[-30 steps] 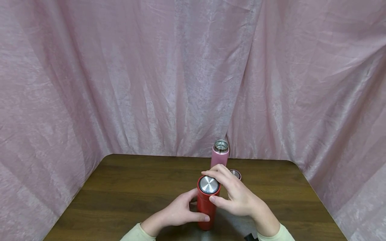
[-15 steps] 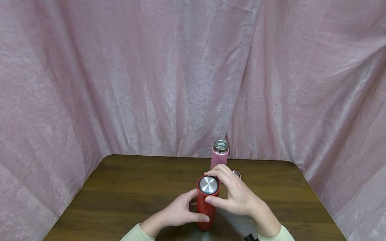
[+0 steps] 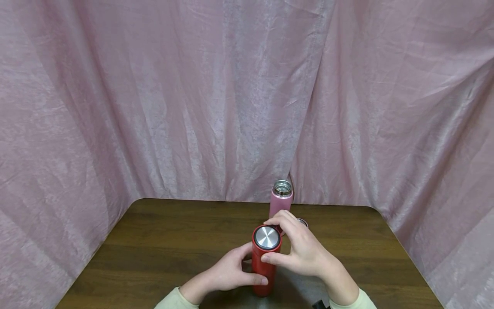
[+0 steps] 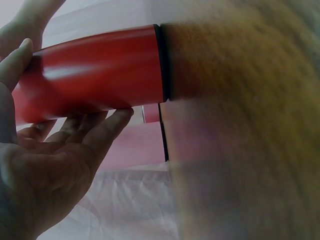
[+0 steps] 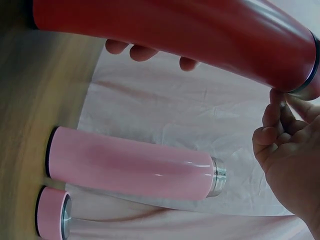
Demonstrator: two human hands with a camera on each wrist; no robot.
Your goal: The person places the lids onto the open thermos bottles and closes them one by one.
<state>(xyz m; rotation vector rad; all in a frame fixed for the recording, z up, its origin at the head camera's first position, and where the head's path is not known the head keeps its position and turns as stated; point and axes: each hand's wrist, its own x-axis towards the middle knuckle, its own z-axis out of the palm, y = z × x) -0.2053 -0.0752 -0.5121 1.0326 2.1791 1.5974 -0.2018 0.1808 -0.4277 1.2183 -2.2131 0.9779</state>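
A red thermos bottle (image 3: 263, 269) stands upright on the wooden table, in front of the person. The left hand (image 3: 230, 269) wraps around its lower body, thumb on the near side and fingers reaching round the back. In the left wrist view those fingers (image 4: 107, 131) press along the red wall. At the top, the right hand (image 3: 302, 249) grips the lid (image 3: 267, 237), which has a brushed silver disc; the thumb lies on the near side and the fingertips on the far side. A dark seam below the lid (image 5: 314, 89) shows in the right wrist view.
Behind the red bottle stands a pink thermos bottle (image 3: 280, 205), uncapped, with its steel neck (image 5: 218, 177) bare. Its pink lid (image 5: 51, 212) rests on the table (image 3: 173, 244) beside it, partly hidden by the right hand in the head view. Pink curtains (image 3: 231, 107) hang around the table.
The right thumb has slid left along the near side of the lid, and the right fingertips have shifted right along the far side. The left hand and the bottle have stayed put.
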